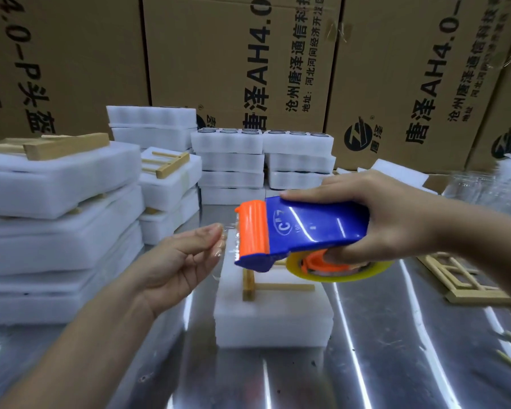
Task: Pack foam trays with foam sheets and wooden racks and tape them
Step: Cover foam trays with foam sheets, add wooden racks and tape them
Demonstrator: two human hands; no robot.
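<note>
My right hand (390, 214) grips a blue and orange tape dispenser (301, 228) with a roll of clear tape (337, 271), held above a white foam tray (273, 317). A wooden rack (266, 286) lies on top of that tray, partly hidden by the dispenser. My left hand (186, 258) pinches the free end of the clear tape (223, 246) at the dispenser's orange blade end.
Stacks of packed foam trays (56, 219) with wooden racks on top stand at the left. More foam trays (263, 163) are stacked at the back before cardboard boxes (242, 60). Loose wooden racks (466, 278) lie at the right on the shiny metal table (381, 364).
</note>
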